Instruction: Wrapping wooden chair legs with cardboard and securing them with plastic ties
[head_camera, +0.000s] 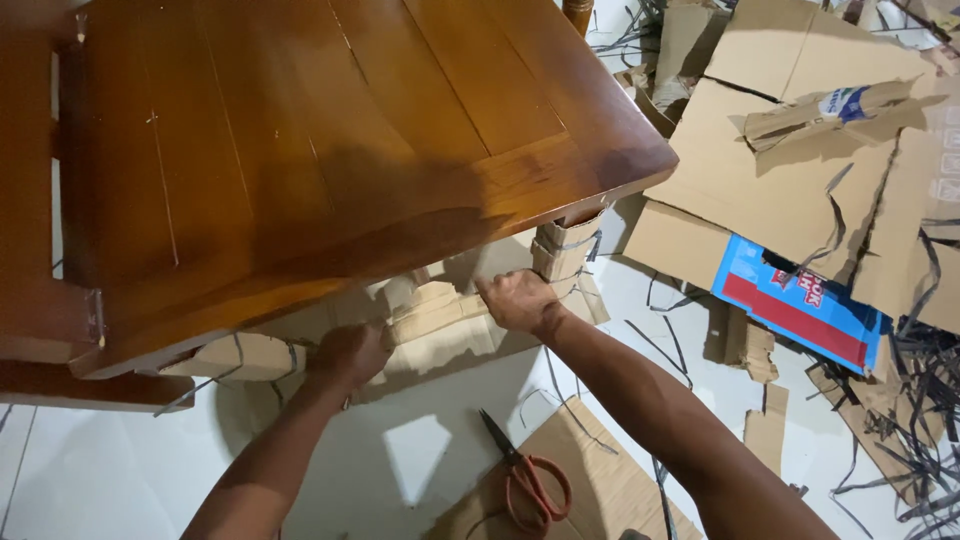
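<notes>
Red-handled scissors (527, 478) lie on the floor nearest. Beyond them, the left hand (347, 356) and right hand (517, 299) press folded cardboard wrapping (440, 318) under the wooden table (330, 150); the right fingers are curled onto it, the left seemingly gripping, half shadowed. Torn cardboard sheets (790, 180) lie farther right.

- Under you, a pale glossy floor (120, 470) catching soft light.
- To your right — flattened cardboard sheets (790, 190) heaped up, dark plastic straps (920, 420) strewn about.
- Red-handled scissors (530, 480) lie near your feet.
</notes>
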